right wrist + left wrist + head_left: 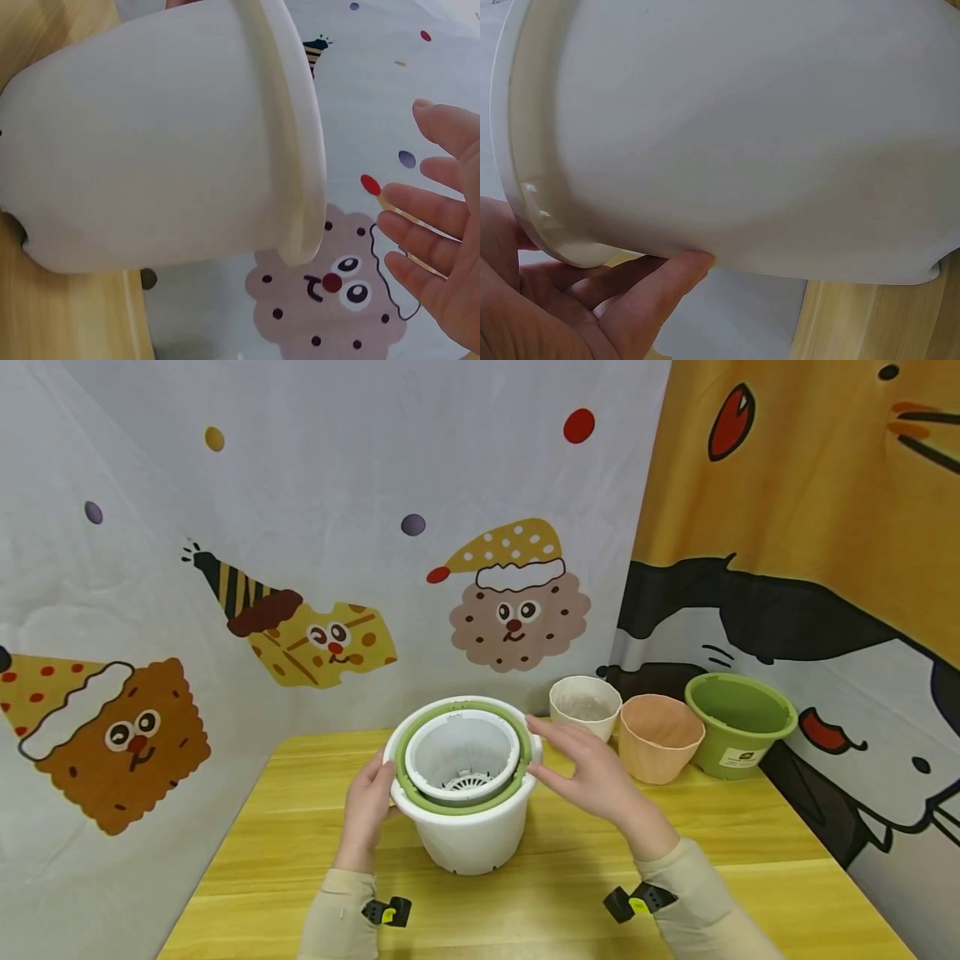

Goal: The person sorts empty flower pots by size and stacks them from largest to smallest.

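A large white flower pot [471, 839] stands upright on the table, with a green pot [409, 789] nested inside it. A smaller white pot [430, 750] with a slotted bottom sits inside the green one. My left hand [365, 802] grips the large pot's rim at its left side. In the left wrist view, fingers [660, 289] lie under the rim against the outer wall [742, 150]. On the other side, my right hand [581, 772] is spread beside the rim. The right wrist view shows its fingers [424, 206] straight and apart from the pot [165, 142], holding nothing.
Behind my right hand stand a cream pot [600, 714], a peach pot [660, 739] and a green pot [738, 727] with a label, side by side. The wooden table [300, 852] ends at a printed cloth [337, 485] hanging behind.
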The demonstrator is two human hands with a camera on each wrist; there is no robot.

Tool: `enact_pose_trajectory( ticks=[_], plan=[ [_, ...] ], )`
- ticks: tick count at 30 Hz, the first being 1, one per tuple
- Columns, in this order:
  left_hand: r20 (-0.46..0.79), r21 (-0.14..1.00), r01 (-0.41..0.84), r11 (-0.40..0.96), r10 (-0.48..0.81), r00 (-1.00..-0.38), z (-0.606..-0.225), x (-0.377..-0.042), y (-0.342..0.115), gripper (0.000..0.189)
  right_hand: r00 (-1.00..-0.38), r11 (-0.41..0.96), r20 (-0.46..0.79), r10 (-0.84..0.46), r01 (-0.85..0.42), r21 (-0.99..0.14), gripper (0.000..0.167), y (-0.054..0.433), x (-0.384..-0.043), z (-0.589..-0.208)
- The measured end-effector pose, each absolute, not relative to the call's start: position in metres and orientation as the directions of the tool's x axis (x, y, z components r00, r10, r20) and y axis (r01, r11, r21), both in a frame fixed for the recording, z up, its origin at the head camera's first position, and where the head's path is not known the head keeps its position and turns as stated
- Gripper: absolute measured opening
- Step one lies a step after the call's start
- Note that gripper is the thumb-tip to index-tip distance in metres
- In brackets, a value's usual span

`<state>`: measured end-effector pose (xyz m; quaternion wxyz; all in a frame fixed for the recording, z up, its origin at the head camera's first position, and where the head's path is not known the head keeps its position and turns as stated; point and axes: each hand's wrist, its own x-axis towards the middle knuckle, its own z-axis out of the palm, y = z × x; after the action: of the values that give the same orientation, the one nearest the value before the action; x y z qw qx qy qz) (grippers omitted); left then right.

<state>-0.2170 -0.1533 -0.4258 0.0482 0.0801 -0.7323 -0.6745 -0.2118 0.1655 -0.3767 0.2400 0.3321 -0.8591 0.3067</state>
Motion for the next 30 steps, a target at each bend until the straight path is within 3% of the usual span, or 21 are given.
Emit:
enact_pose_trajectory(
  ticks=[15, 30],
  plan=[
    [-0.044, 0.994, -0.061, 0.092, -0.184, -0.982, -0.427, -0.220, -0.154, 0.049, -0.750, 0.637, 0.575, -0.327, -0.624, -0.452, 0.065, 0.199, -0.217, -0.402],
    [-0.042, 0.994, -0.059, 0.090, -0.181, -0.983, -0.427, -0.219, -0.153, 0.048, -0.769, 0.702, 0.586, -0.256, -0.565, -0.434, 0.065, 0.230, -0.216, -0.426]
  ],
)
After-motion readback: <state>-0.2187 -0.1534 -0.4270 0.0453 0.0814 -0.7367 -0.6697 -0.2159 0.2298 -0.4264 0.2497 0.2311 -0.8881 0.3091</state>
